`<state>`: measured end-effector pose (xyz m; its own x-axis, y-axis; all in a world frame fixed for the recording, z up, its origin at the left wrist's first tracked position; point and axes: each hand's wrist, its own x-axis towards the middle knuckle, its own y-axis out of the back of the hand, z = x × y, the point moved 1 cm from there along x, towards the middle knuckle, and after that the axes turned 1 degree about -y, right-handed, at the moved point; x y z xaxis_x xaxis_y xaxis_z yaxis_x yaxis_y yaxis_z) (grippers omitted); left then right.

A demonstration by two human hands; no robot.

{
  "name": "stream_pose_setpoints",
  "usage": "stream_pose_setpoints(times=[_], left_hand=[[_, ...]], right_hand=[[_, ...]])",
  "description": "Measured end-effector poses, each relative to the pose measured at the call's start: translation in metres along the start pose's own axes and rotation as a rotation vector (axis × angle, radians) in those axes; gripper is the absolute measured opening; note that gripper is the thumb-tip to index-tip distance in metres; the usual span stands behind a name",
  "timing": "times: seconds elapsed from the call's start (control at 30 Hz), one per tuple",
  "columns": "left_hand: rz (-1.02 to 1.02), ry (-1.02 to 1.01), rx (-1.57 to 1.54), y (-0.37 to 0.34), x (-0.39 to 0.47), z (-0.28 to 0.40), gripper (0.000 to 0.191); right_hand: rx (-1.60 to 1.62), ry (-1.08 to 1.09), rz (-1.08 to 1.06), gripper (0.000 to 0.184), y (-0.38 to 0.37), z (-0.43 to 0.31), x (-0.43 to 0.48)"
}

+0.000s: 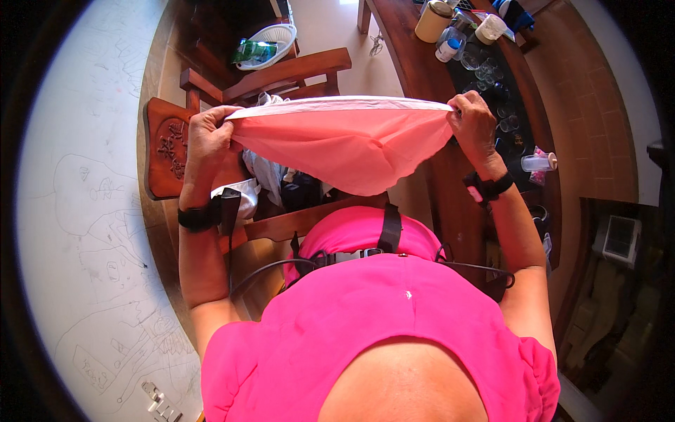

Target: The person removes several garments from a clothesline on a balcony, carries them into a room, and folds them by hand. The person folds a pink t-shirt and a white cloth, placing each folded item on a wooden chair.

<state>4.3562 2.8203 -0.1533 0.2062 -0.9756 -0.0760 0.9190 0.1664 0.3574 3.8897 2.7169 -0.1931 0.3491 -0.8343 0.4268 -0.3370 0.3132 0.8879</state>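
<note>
A coral-pink cloth item [337, 137] with a white band along its upper edge is stretched out in front of me. My left hand [210, 132] pinches the band's left end, and my right hand [473, 124] grips its right end. The pink fabric sags between them in a rough triangle. Below and behind it, a pile of clothes [263, 171], with grey, white and dark pieces, lies on the wooden seat, partly hidden by the cloth. Black straps circle both my wrists.
A carved wooden chair [166, 150] stands at the left, beside a wall with drawings [100, 190]. Behind it is a white plastic basket [287, 37] with a green packet. Along the right runs a wooden table [408, 58] bearing glasses, jars and a lidded container [433, 22].
</note>
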Motion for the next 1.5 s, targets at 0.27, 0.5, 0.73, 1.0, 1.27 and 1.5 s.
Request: stream_pose_setpoints(times=[0.27,0.5,0.73,1.0,1.27,1.5], left_hand=[[0.051,-0.073,-0.093,-0.009,-0.012,0.051,0.019],[0.146,-0.286,-0.139,-0.009,-0.02,0.093,0.02],[0.194,-0.333,-0.195,0.002,-0.029,0.123,0.023],[0.26,-0.43,-0.134,0.012,-0.043,0.149,0.025],[0.294,-0.486,-0.129,0.022,-0.05,0.157,0.028],[0.267,-0.487,-0.222,0.031,-0.065,0.164,0.033]], right_hand=[[0.545,-0.473,-0.028,0.01,-0.054,0.016,-0.022],[0.464,0.038,-0.054,0.01,-0.053,-0.012,-0.029],[0.194,0.018,-0.069,0.01,-0.062,-0.016,-0.037],[0.574,-0.331,-0.249,0.026,-0.107,-0.024,-0.064],[1.144,-0.701,-0.779,0.056,-0.135,-0.076,-0.089],[1.251,-0.571,-0.975,0.07,-0.144,-0.111,-0.096]])
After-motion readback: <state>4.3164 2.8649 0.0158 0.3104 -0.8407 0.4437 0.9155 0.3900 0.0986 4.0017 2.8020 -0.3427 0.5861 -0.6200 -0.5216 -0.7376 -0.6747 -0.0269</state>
